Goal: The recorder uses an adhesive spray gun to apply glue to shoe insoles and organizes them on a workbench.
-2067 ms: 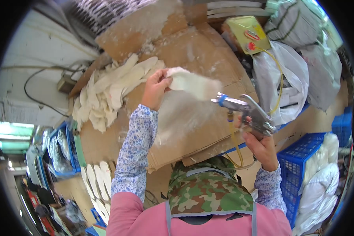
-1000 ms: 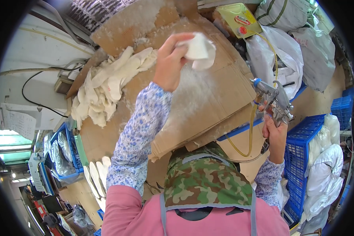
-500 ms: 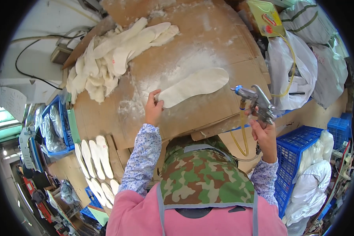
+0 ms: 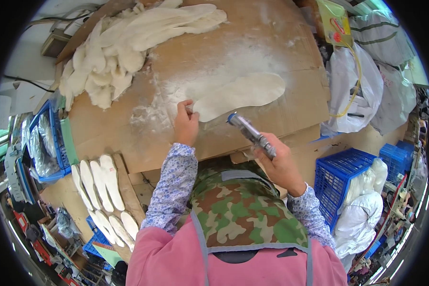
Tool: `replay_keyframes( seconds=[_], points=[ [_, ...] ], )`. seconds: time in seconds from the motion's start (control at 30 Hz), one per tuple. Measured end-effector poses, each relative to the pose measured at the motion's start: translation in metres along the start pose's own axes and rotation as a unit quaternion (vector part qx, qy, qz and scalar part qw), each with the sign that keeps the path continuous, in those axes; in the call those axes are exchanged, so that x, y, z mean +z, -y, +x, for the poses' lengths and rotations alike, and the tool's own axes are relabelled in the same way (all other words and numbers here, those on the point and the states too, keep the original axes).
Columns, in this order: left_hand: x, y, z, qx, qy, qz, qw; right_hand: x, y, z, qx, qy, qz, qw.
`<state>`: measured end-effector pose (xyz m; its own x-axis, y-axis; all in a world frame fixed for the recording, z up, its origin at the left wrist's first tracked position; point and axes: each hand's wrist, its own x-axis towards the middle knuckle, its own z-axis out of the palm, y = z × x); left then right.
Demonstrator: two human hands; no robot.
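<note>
A cream, fleecy insole lies slantwise on the powder-dusted cardboard. My left hand is closed at its left end, thumb and forefinger pinching the edge. In my right hand is a metal spray gun, its blue-ringed nozzle pointing up and left at the insole's lower edge, a short gap away. My fingers wrap round its handle and hide much of it; whether the trigger is pressed cannot be seen.
A heap of similar insoles covers the far left of the cardboard. Several more insoles lie in two rows on a board at near left. Blue crates flank the work table, and a yellow container with a hose stands far right.
My right hand has swung the spray gun leftward and down, from beside the insole's right end to its lower edge. My left hand keeps its hold at the left end.
</note>
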<state>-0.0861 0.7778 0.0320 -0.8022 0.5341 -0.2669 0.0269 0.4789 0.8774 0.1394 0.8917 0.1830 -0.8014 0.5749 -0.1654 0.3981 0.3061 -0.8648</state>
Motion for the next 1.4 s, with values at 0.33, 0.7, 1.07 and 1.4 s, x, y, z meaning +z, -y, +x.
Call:
replay_keyframes(
  seconds=[0.33,0.7,1.07,1.4],
  points=[
    [-0.007,-0.014,-0.007,0.145,-0.022,0.136,0.980,-0.067,-0.075,-0.006,0.143,-0.214,-0.026,0.966],
    [0.103,-0.085,-0.013,0.409,0.145,0.326,0.840,-0.064,-0.066,-0.007,0.134,-0.194,0.045,0.971],
    [0.127,-0.070,-0.011,0.376,0.146,0.373,0.836,-0.070,-0.071,0.015,0.045,-0.174,-0.003,0.984],
    [0.121,-0.071,-0.014,0.378,0.134,0.348,0.847,-0.068,-0.061,0.013,0.056,-0.155,-0.034,0.986]
  ],
)
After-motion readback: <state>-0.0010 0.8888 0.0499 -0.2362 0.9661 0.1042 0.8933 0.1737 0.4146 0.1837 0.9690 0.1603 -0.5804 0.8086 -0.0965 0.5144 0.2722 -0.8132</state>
